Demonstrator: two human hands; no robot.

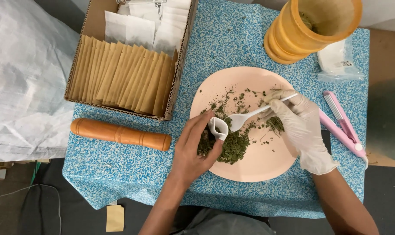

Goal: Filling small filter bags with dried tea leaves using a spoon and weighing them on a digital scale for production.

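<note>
A small white paper pouch (218, 127) is held open over the near left part of a round peach plate (267, 163), its mouth turned toward the bowl of a white plastic spoon (245, 119) that sits just beside it. The bare left hand (193, 150) has its grip closed on the pouch, thumb and fingertips pinching its sides so the opening stays spread. The right hand (299, 126), in a thin white glove, has its grip closed round the spoon's handle, with the spoon lying low across the plate. Under the pouch and spoon lies a heap of dried green leaf bits (232, 146), with loose flakes scattered toward the plate's far side. The plate rests on a worktop covered with a blue and white speckled cloth (132, 174). To the left lies a turned wooden pestle (120, 134), and beyond it a cardboard box (95, 26) packed with brown envelopes (123, 76) and white pouches. At the far edge stands a wooden mortar (312, 28), a clear plastic bag (338, 61) beside it. A pink heat sealer (343, 126) lies right of the plate.
</note>
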